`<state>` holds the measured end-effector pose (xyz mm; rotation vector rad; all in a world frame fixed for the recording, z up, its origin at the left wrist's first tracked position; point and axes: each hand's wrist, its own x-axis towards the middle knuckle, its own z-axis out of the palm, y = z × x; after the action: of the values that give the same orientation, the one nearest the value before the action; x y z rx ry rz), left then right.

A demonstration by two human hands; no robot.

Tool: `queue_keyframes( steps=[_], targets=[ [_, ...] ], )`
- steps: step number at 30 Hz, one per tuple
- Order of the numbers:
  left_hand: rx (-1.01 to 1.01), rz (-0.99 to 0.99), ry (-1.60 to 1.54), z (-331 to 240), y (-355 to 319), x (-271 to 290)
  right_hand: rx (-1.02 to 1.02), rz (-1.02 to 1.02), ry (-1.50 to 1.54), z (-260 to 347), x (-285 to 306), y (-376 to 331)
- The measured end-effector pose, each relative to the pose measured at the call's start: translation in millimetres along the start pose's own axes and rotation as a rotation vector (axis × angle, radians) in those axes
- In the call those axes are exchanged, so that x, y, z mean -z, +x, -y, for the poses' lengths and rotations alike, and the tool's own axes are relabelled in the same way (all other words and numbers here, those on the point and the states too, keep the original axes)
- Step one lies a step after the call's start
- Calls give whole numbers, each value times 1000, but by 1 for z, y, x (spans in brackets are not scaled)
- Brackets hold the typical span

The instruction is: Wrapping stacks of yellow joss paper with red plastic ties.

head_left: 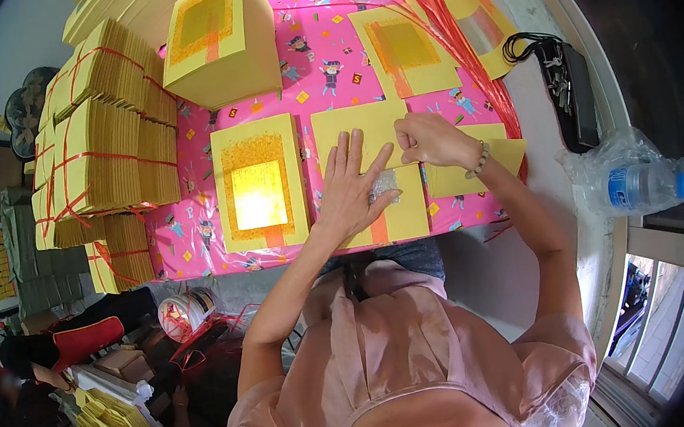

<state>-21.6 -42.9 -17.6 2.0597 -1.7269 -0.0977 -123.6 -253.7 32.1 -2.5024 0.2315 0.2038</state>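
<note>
In the middle of the frame, a yellow paper sheet (367, 133) lies on the counter (320, 67), which is covered with a pink patterned cloth. The left hand (353, 181) lies flat on this sheet with the fingers spread and released, pressing it down. The right hand (427, 139), just to the right of it, pinches the upper edge of the same sheet between the thumb and the fingertips. Under the left hand's fingers a small silver foil square (386, 184) shows, with an orange strip below it.

Left of the hands lies a yellow stack (261, 180) with an orange square and a shining gold centre. Above it, at the upper middle, a thicker yellow block (219, 44) has the same orange mark. At the upper left, tied bundles (105, 146) of yellow paper stand piled, bound with red string. At the upper right lie loose sheets (405, 51) and red plastic strings (447, 22). At the right edge a plastic water bottle (640, 185) lies inside a clear bag.
</note>
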Motion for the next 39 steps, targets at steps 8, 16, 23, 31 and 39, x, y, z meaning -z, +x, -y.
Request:
queue_keyframes(
  steps=[8, 16, 23, 31, 39],
  targets=[
    [-39, 44, 5, 3, 0, 6, -44, 17, 84, -6, -4, 2],
    [-82, 41, -13, 6, -3, 5, -108, 119, 132, -6, 2, 8],
    [-24, 44, 103, 0, -5, 6, -95, 133, 127, -13, -2, 10],
    [-6, 55, 87, 2, -4, 5, -132, 166, 177, -11, 2, 12],
    [-18, 20, 106, 0, -6, 5, -121, 159, 174, -12, 2, 11]
  ],
)
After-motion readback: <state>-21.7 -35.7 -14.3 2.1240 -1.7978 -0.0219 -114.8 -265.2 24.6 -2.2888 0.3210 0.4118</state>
